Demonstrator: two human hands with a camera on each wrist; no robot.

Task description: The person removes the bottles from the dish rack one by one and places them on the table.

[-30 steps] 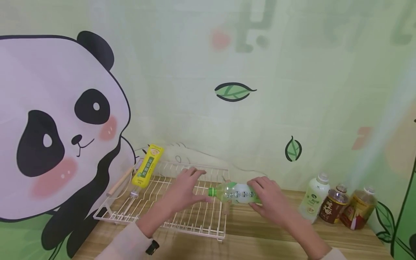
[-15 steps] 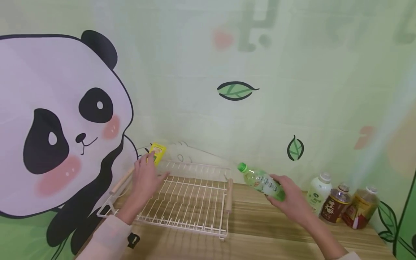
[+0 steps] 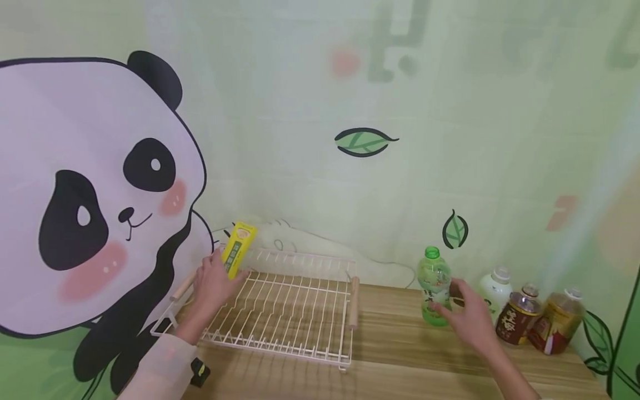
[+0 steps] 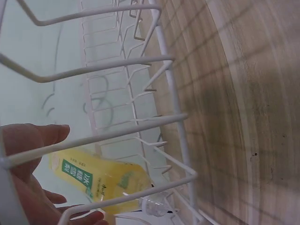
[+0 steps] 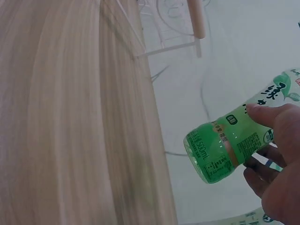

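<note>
My right hand (image 3: 472, 316) grips a green drink bottle (image 3: 432, 278) by its lower part, thumb in front and fingers behind. The bottle is upright, right of the wire rack, its base slightly above the table in the right wrist view. At the left, my left hand (image 3: 212, 289) is spread around a yellow drink bottle (image 3: 239, 247) leaning upside down in the white wire rack (image 3: 300, 311). In the left wrist view, thumb and fingers (image 4: 56, 198) lie on either side of the yellow bottle (image 4: 103, 178); a gap shows below the thumb. Its clear cap points down.
Right of my right hand stand a white-green bottle (image 3: 496, 289), a dark red bottle (image 3: 517, 319) and an orange-brown bottle (image 3: 557, 328). The rack has wooden handles (image 3: 354, 303) at its ends. A panda-printed backdrop (image 3: 400, 194) rises behind the wooden table (image 3: 390, 344).
My right hand has carried the green bottle rightward from above the rack and turned it upright. My left hand has moved away from its cap, left to the yellow bottle, which has stayed put.
</note>
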